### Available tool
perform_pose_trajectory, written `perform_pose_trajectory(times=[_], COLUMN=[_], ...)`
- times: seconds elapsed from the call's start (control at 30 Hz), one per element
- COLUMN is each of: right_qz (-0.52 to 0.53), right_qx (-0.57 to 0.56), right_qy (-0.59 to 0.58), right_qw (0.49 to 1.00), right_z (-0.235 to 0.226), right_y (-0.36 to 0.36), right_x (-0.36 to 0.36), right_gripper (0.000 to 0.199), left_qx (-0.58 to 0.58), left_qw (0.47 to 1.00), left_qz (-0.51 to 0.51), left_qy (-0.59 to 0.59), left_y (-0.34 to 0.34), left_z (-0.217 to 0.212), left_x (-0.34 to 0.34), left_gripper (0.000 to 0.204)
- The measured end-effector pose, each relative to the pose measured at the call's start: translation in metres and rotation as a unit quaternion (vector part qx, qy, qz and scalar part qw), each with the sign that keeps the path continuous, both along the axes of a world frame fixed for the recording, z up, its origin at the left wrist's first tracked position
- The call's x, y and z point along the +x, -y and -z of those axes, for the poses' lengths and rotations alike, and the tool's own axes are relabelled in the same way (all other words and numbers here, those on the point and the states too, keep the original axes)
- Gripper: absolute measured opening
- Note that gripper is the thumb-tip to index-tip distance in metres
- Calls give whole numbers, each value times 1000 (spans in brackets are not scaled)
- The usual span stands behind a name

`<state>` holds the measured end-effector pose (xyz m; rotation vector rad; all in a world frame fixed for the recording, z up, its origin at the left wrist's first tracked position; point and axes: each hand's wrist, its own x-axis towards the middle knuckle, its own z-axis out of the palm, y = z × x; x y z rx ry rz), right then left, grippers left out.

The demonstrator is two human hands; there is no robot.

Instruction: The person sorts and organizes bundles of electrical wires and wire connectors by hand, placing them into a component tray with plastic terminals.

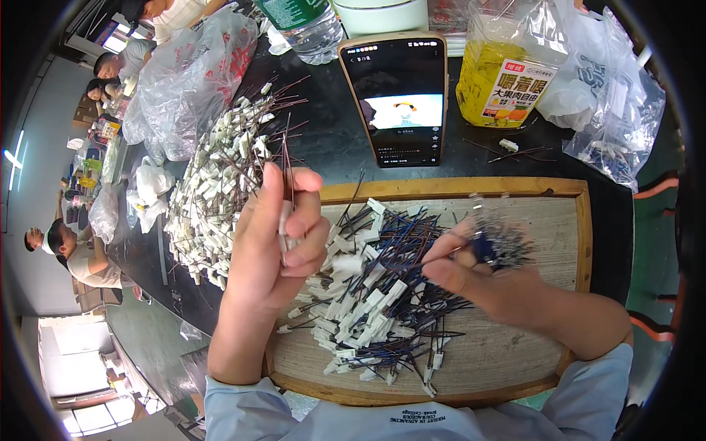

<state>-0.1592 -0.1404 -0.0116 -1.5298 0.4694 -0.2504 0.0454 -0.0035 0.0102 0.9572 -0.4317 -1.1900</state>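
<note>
My left hand (257, 250) is raised at the left edge of the tray, its fingers closed round a white plastic connector (288, 241) with thin dark wires (287, 143) pointing up. Over the tray's right half, my right hand (478, 283) is closed round a bundle of dark blue wires (504, 239) with metal-tipped ends, blurred by motion. From its thumb and finger, dark wire reaches left toward a blurred white connector (349, 264); whether the two are joined I cannot tell. Below lies a heap of white connectors with dark wires (375, 309).
The wood-framed tray (585, 242) lies before me. Left of it is a big pile of wired white connectors (213, 198). A lit phone (397, 140) stands behind, between a water bottle (301, 29) and a yellow-filled plastic container (493, 81). Plastic bags (176, 95) and other people (88, 257) are at left.
</note>
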Motion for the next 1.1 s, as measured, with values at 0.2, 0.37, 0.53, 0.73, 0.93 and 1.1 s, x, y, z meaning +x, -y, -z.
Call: perform_pose_trajectory(times=[0.2,0.37,0.53,0.73,0.93,1.1], right_qz=[-10,14,36,-12,15,8], right_qx=[65,177,73,74,36,54], right_qy=[52,54,38,16,74,54], right_qw=[996,983,996,997,997,997], right_z=[10,0,1,-2,2,1], right_y=[-5,-7,-8,-5,-9,-8], right_x=[5,-3,-2,-5,-5,-5], right_gripper=[25,24,13,7,10,11], left_qx=[10,25,46,34,25,54], left_qw=[984,972,993,994,987,996], left_qz=[-25,-127,-12,100,130,76], left_qy=[-174,-195,-108,-12,88,-7], left_y=[3,14,12,0,-1,2], left_z=[8,2,4,-2,-2,-9], left_x=[9,-5,-17,-23,-26,-31], left_gripper=[25,20,18,24,24,29])
